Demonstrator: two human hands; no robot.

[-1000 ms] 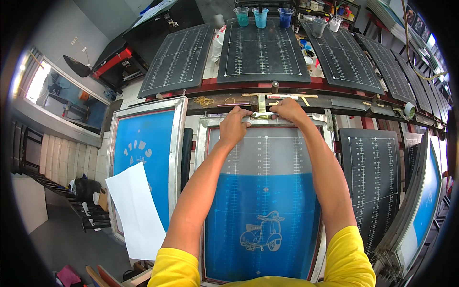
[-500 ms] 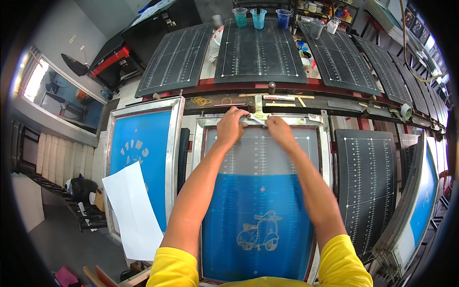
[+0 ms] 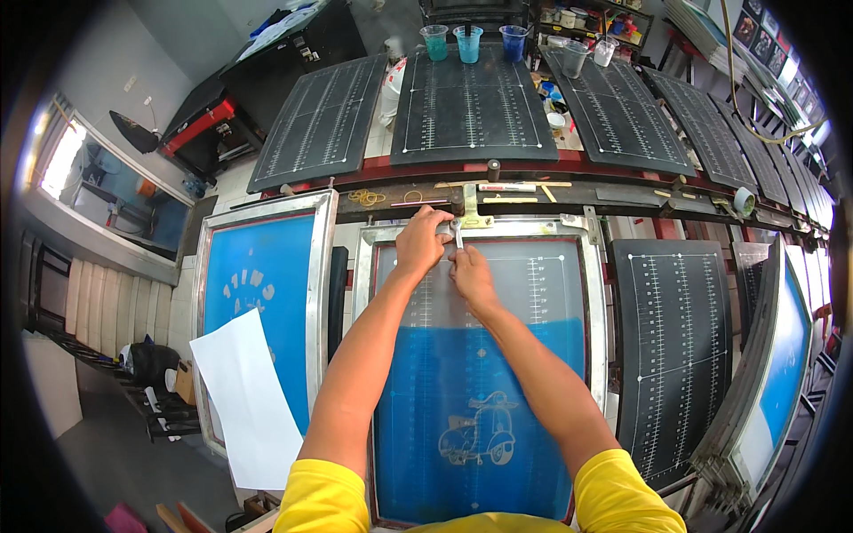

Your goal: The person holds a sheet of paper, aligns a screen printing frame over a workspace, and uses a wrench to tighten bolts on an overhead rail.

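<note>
My right hand (image 3: pixel 474 277) is closed round the handle of a silver wrench (image 3: pixel 459 236), whose head sits at the metal clamp bracket (image 3: pixel 475 210) on the far edge of a screen-printing frame (image 3: pixel 597 346). Just left of the wrench head, my left hand (image 3: pixel 421 242) is closed at the frame's top bar, fingertips pressed together near the clamp; what they grip is hidden. Blue and grey mesh (image 3: pixel 533 364) fills the frame, with a pale scooter design (image 3: pixel 478 433) in its lower half. A dark board with white scale marks shows through it.
A second blue screen (image 3: pixel 267 253) leans at left, with a white paper sheet (image 3: pixel 249 400) over it. Marked black boards (image 3: pixel 475 107) stand beyond the rail (image 3: pixel 586 197), which holds a marker (image 3: pixel 506 187). Plastic cups (image 3: pixel 514 43) stand at the back. Several stacked frames (image 3: pixel 755 382) lean at right.
My right hand has swung left and toward me, turning the wrench from pointing rightward to pointing at me. The left hand stays by the clamp. The whole view has shifted slightly.
</note>
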